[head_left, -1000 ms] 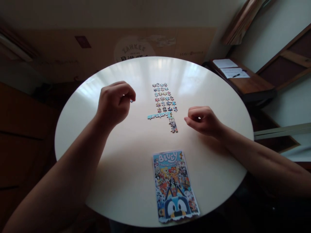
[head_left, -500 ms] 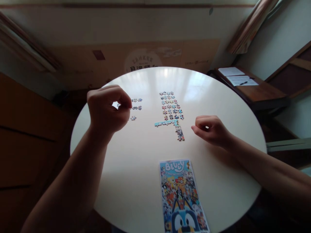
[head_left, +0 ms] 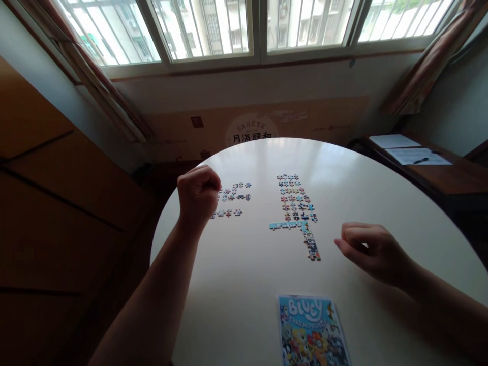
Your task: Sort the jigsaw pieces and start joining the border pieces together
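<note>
My left hand (head_left: 199, 195) is closed above the left part of the white table, beside rows of loose puzzle pieces (head_left: 229, 213); what its fingers may hold is hidden. My right hand (head_left: 371, 250) hovers over the right side with its fingers curled, and I cannot make out anything between them. Between my hands, several rows of loose pieces (head_left: 293, 191) lie in a block. Just below them, joined pieces form a light blue strip (head_left: 284, 225) and a multicoloured column (head_left: 312, 246) running down from its right end.
A colourful Bluey picture sheet (head_left: 312, 330) lies near the front of the round white table (head_left: 236, 305). To the right, a brown side table (head_left: 450, 175) holds papers (head_left: 404, 155) and a pen. Windows and curtains stand behind.
The view has tilted up and shifted left, showing the windows. My left hand has closed more tightly, and more pieces show beside it. My right hand keeps its curled pose.
</note>
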Demonstrator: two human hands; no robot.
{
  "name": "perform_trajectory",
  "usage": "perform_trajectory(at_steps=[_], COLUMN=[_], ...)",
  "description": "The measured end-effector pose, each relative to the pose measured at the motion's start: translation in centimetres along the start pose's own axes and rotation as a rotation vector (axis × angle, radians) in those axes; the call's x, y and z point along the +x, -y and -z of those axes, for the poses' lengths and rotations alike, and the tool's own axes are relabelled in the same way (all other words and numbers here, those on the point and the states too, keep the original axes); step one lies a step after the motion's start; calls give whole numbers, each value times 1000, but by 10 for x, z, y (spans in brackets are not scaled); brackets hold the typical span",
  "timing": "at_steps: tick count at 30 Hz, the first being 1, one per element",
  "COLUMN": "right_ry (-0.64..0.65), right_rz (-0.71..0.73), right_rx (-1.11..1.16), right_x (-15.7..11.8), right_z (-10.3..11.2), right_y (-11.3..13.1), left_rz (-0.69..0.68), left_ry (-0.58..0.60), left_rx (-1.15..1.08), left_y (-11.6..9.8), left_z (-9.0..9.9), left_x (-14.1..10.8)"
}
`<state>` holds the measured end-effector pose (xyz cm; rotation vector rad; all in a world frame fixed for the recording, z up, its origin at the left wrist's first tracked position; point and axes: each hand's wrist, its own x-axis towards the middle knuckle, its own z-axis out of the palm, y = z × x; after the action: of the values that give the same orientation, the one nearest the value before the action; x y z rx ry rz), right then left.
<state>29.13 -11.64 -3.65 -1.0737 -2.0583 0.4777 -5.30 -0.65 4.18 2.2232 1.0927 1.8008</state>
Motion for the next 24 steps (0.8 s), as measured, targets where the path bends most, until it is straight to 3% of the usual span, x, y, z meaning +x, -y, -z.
perform_trajectory(at_steps=[10, 13, 19, 24], right_ry=[16, 6, -12, -73], right_rz=[66, 65, 128, 193], right_rx=[-22, -32, -22, -90], right_x=[2, 2, -1, -6], right_z=[3, 5, 9, 14], right_y=[6, 5, 11, 14], left_rz=[87, 111, 263, 303], left_ry=[85, 24, -221, -299], left_rx=[-193, -245, -260, -219], left_y=[4, 4, 15, 25], left_z=[2, 2, 0, 0], left_x=[-1, 0, 2, 1])
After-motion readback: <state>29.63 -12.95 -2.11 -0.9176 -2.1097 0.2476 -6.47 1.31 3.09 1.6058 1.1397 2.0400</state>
